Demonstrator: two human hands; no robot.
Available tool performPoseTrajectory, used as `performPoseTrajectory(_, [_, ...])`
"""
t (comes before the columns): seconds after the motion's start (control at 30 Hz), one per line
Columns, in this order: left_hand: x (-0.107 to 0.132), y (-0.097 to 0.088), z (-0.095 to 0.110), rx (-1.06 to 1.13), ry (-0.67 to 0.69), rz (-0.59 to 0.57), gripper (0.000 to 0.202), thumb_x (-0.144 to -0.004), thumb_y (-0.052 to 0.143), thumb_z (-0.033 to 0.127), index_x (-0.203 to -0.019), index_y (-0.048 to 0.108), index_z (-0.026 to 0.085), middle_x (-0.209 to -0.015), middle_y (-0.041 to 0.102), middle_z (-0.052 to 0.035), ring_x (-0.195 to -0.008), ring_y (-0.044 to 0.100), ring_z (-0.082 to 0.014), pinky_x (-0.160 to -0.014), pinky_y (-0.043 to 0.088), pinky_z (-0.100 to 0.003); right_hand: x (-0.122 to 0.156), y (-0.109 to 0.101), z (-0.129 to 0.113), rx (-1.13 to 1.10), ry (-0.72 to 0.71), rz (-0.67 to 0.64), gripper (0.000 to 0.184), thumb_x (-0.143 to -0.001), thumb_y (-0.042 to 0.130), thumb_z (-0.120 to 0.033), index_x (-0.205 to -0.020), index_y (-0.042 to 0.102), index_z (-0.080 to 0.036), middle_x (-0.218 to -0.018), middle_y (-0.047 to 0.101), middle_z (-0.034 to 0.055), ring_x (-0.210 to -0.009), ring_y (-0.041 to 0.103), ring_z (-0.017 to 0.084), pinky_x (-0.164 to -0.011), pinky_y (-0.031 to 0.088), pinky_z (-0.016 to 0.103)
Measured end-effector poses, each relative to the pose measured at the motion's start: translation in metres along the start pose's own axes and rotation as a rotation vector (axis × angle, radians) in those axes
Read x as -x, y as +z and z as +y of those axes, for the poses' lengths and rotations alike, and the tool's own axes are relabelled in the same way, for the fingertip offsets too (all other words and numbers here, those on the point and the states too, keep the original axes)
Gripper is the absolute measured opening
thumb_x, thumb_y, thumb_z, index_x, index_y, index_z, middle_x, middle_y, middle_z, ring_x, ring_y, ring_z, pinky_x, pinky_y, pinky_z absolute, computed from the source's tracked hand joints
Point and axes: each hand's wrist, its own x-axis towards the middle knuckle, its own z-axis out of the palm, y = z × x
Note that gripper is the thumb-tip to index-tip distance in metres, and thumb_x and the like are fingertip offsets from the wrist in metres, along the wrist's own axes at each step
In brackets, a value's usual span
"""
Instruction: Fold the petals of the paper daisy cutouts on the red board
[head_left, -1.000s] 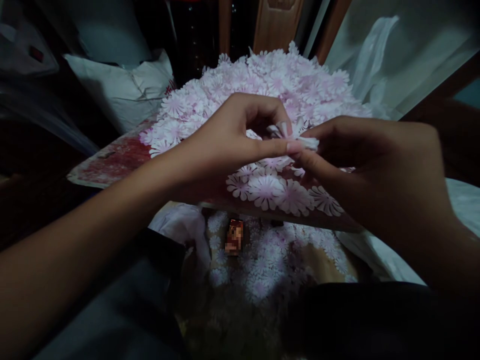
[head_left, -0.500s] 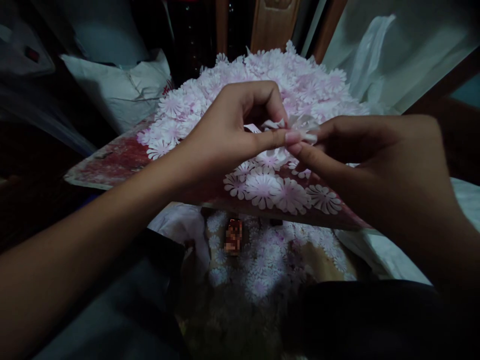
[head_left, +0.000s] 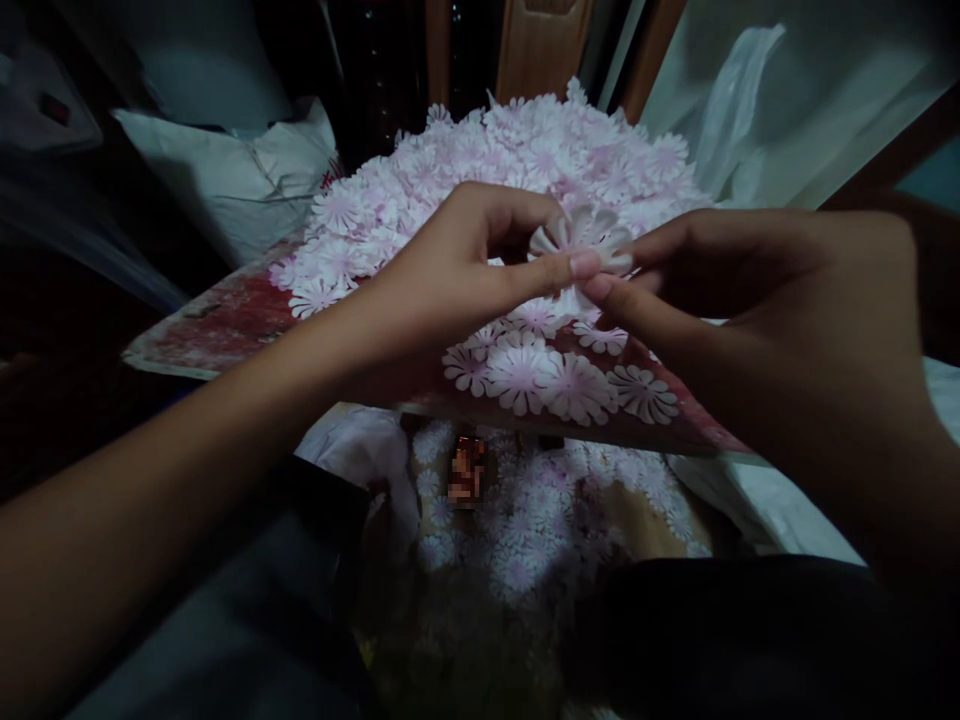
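Between my two hands is a pale artificial flower (head_left: 589,228) with many rounded petals, its face turned upward. My left hand (head_left: 499,240) pinches its near left edge between thumb and fingers. From the other side my right hand (head_left: 757,275) grips the flower's right edge, thumb below and fingertips behind. The two thumbs nearly meet in front of it. Behind the hands rises a large heap of white and pink flower pieces (head_left: 555,150). Several more flower pieces (head_left: 525,372) lie below the hands, near the tabletop's front edge.
The heap rests on a worn red tabletop (head_left: 217,325). A white sack (head_left: 225,180) stands at the back left. More flower pieces (head_left: 525,540) are scattered lower down, beyond the table edge, around a small blurred reddish object (head_left: 466,472). Wooden furniture (head_left: 544,50) stands behind.
The flower has spread from a crumpled, folded shape to open petals facing up. My right hand has shifted slightly up and right; the left wrist has dipped a little.
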Motion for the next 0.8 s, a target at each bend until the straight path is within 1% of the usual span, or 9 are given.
performPoseTrajectory(0.1, [0.0007,-0.0021,-0.0010,-0.014,0.002,0.014,0.038,-0.076,0.076,0.050,-0.073,0.067,0.014,-0.072,0.060,-0.0027,-0.071,0.055,-0.0115,-0.062,0.040,-0.025,0.0001,-0.0004,0.0006,-0.029,0.003,0.019,0.016,-0.080,0.075,-0.034,-0.075,0.071,-0.019,-0.061,0.065,0.0004,-0.052,0.057,0.010,-0.045,0.039,0.024])
performPoseTrajectory(0.17, [0.0003,-0.0027,-0.0017,-0.029,0.008,0.023,0.036,-0.075,0.078,0.048,-0.074,0.067,0.014,-0.072,0.060,-0.0023,-0.071,0.056,-0.0117,-0.063,0.040,-0.024,-0.0001,-0.0007,0.0014,-0.030,0.004,0.008,0.017,-0.081,0.074,-0.035,-0.075,0.070,-0.020,-0.062,0.065,0.0006,-0.052,0.057,0.010,-0.045,0.039,0.024])
performPoseTrajectory(0.3, [-0.0009,-0.0022,-0.0011,-0.005,-0.009,0.015,0.033,-0.076,0.078,0.043,-0.070,0.066,0.014,-0.066,0.057,-0.0006,-0.066,0.052,-0.0096,-0.059,0.037,-0.022,-0.0002,-0.0004,0.0022,-0.027,-0.004,0.014,0.015,-0.082,0.073,-0.036,-0.075,0.070,-0.022,-0.062,0.065,-0.0018,-0.052,0.058,0.011,-0.044,0.040,0.024])
performPoseTrajectory(0.37, [-0.0011,-0.0017,0.0001,0.006,-0.012,0.017,0.031,-0.076,0.078,0.041,-0.069,0.067,0.013,-0.067,0.057,-0.0008,-0.066,0.051,-0.0092,-0.059,0.037,-0.022,0.0001,-0.0002,0.0016,-0.022,-0.011,0.029,0.017,-0.081,0.073,-0.037,-0.073,0.069,-0.022,-0.061,0.064,-0.0023,-0.052,0.058,0.012,-0.044,0.040,0.024])
performPoseTrajectory(0.43, [-0.0008,-0.0015,0.0015,-0.002,-0.022,0.021,0.029,-0.077,0.078,0.039,-0.070,0.067,0.012,-0.069,0.058,-0.0013,-0.068,0.052,-0.0094,-0.060,0.037,-0.022,0.0004,-0.0004,0.0004,0.000,-0.009,0.029,0.019,-0.081,0.074,-0.038,-0.073,0.069,-0.021,-0.062,0.064,-0.0010,-0.053,0.058,0.012,-0.044,0.041,0.024])
performPoseTrajectory(0.5, [-0.0002,-0.0018,0.0025,-0.013,-0.030,0.016,0.030,-0.077,0.078,0.039,-0.070,0.068,0.012,-0.069,0.059,-0.0015,-0.068,0.053,-0.0096,-0.060,0.038,-0.022,0.0007,-0.0008,-0.0006,0.021,-0.001,0.018,0.022,-0.082,0.073,-0.040,-0.075,0.069,-0.020,-0.063,0.065,0.0005,-0.055,0.060,0.014,-0.046,0.043,0.024])
performPoseTrajectory(0.6, [0.0005,-0.0026,0.0021,-0.026,-0.022,0.017,0.030,-0.076,0.079,0.040,-0.072,0.069,0.012,-0.068,0.060,-0.0010,-0.067,0.055,-0.0098,-0.061,0.039,-0.022,0.0006,-0.0014,-0.0011,0.033,-0.002,0.004,0.023,-0.084,0.071,-0.041,-0.077,0.069,-0.020,-0.065,0.065,0.0006,-0.058,0.062,0.014,-0.047,0.045,0.024])
performPoseTrajectory(0.7, [0.0005,-0.0034,-0.0002,-0.025,-0.011,0.024,0.030,-0.076,0.078,0.042,-0.075,0.070,0.012,-0.069,0.062,-0.0009,-0.068,0.058,-0.0100,-0.063,0.041,-0.022,0.0004,-0.0012,-0.0002,0.014,-0.007,0.010,0.020,-0.084,0.071,-0.040,-0.076,0.069,-0.021,-0.065,0.065,0.0000,-0.057,0.061,0.012,-0.045,0.044,0.022])
performPoseTrajectory(0.8, [-0.0005,-0.0039,-0.0024,-0.017,-0.011,-0.004,0.032,-0.076,0.077,0.045,-0.075,0.069,0.013,-0.070,0.064,-0.0012,-0.069,0.060,-0.0108,-0.064,0.043,-0.022,0.0004,-0.0004,0.0004,0.001,-0.013,0.005,0.019,-0.084,0.071,-0.038,-0.077,0.070,-0.021,-0.065,0.066,0.0004,-0.056,0.061,0.012,-0.045,0.043,0.023])
